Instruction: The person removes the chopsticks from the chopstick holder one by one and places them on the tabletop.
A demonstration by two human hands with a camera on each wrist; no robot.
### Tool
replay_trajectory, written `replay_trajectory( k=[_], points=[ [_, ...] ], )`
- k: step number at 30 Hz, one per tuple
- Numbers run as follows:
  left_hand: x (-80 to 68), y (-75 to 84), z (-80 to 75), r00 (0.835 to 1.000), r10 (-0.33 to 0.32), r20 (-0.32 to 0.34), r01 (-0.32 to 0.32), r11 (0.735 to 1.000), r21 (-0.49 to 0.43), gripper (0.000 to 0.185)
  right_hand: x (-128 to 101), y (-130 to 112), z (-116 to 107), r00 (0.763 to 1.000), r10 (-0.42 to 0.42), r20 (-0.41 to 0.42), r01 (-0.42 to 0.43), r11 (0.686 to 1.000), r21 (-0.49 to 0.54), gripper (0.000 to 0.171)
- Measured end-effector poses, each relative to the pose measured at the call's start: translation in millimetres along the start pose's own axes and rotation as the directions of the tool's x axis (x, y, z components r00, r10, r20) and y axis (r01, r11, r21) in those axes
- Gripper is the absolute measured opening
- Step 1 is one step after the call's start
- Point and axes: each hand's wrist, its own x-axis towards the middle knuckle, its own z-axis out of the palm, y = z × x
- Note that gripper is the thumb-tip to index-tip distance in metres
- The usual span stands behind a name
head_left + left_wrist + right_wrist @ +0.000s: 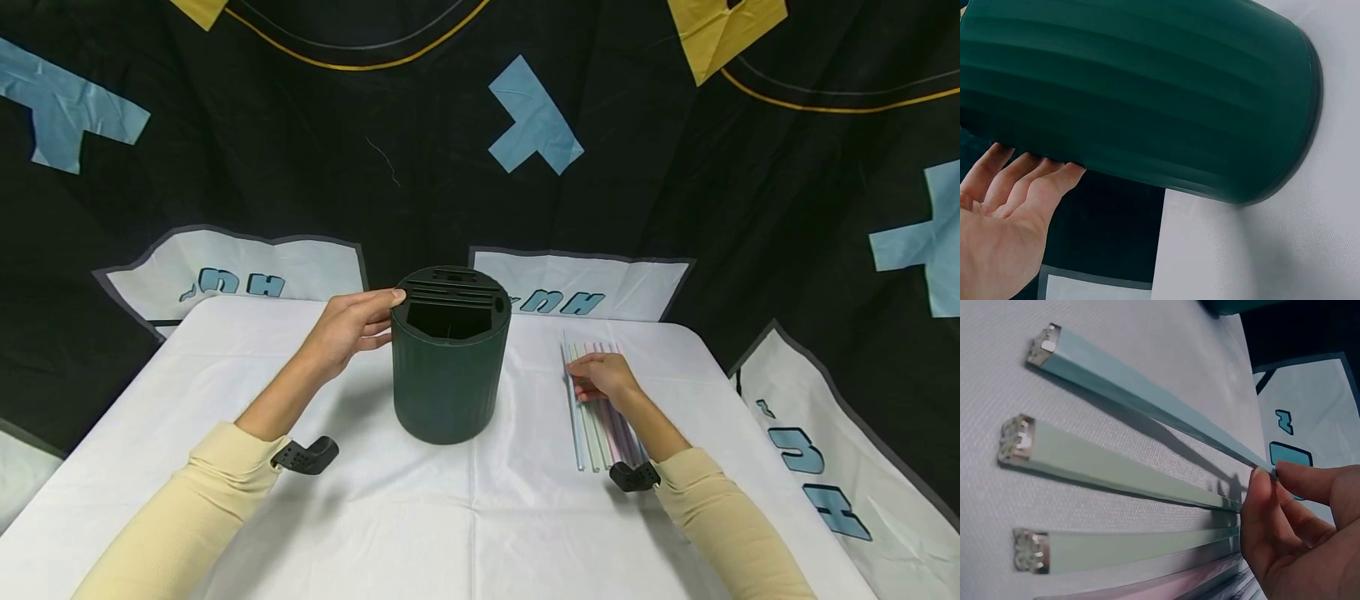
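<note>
Dark green ribbed holder point(450, 367) stands upright on the white table point(480, 517), approx. mid-width, nearer the far edge than the near one; its top has slots & an open compartment. Left hand point(352, 327) rests vs. the holder's upper left side, fingers fairly straight, thumb tip at the rim; left wrist view shows fingertips point(1054, 170) touching the ribbed wall, palm open, nothing wrapped round it. Right of the holder, toward the table's right edge, lies a row of long pastel sticks point(596, 417) side by side, running far-to-near: blue, pale green, pink. Right hand point(603, 377) sits on their far half, fingers curled down. In the right wrist view, thumb & finger point(1260, 487) seem to pinch the light blue stick point(1147, 400), though the contact is partly hidden, so not 100% sure it's a firm hold. Stick ends show small silvery caps. Black backdrop w/ blue & yellow patches point(534, 117) hangs behind the table.
</note>
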Motion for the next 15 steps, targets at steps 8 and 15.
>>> replay_trajectory(
  k=[8,15],
  points=[
    [0.8,-0.3,2.0,1.0,-0.008,-0.002,0.008,1.0,0.007,0.057,0.4,7.0,-3.1,0.999,-0.007,-0.035,0.005,0.999,-0.044,0.03],
    [-1.4,1.7,2.7,1.0,-0.008,-0.002,0.008,1.0,0.008,0.058,-6.3,5.2,-10.4,0.999,-0.022,-0.047,0.019,0.999,-0.051,0.033]
  ],
)
